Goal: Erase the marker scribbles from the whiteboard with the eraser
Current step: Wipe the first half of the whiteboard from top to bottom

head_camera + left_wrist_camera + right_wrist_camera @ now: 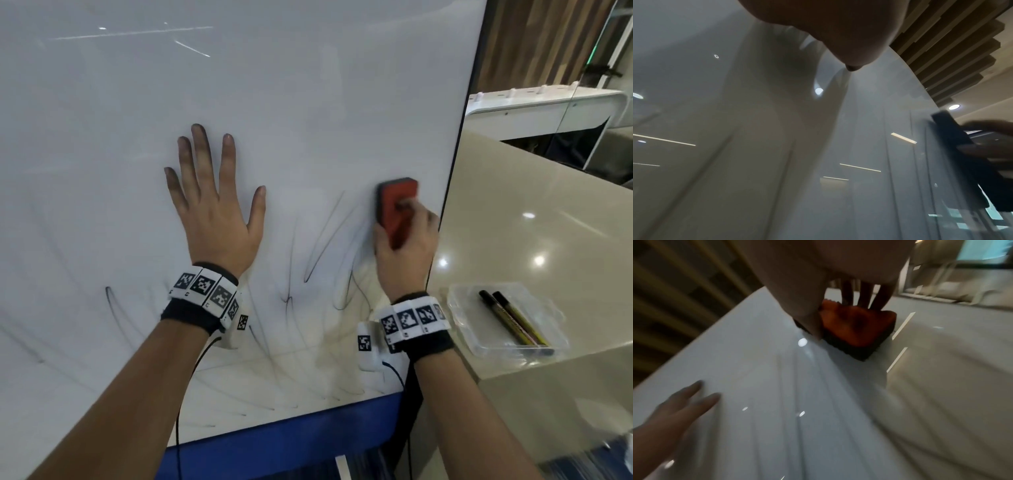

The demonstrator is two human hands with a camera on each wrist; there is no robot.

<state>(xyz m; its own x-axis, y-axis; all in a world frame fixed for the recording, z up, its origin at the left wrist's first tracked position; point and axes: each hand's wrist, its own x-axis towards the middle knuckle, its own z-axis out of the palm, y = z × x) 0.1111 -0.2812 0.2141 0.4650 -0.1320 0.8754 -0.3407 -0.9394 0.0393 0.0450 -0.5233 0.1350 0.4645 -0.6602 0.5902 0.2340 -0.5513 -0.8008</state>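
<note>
the right hand (406,246) gripped the red eraser (397,209), fingers curled over its back and thumb on the near side, with its dark felt face against the whiteboard (308,85) close to the board's right edge. the left hand (214,212) lay flat on the board, fingers straight and spread, holding nothing and well left of the eraser. the marker scribbles (318,253) ran as thin dark loops between the two hands and on down toward the blue bottom rail (281,435); fainter arcs showed low at the left. the upper board looked mostly clean.

to do the wipe well, i judged the felt should stay fully flat, with even pressure through the palm rather than the fingertips, so no edge lifted and left streaks. overlapping strokes working down from the eraser's spot would suit the long loops. the left hand seemed to brace the board; its stained fingers (186,161) risked smudging cleaned areas. on the table beside the board, a clear tray (460,301) held two markers (510,322).
</note>
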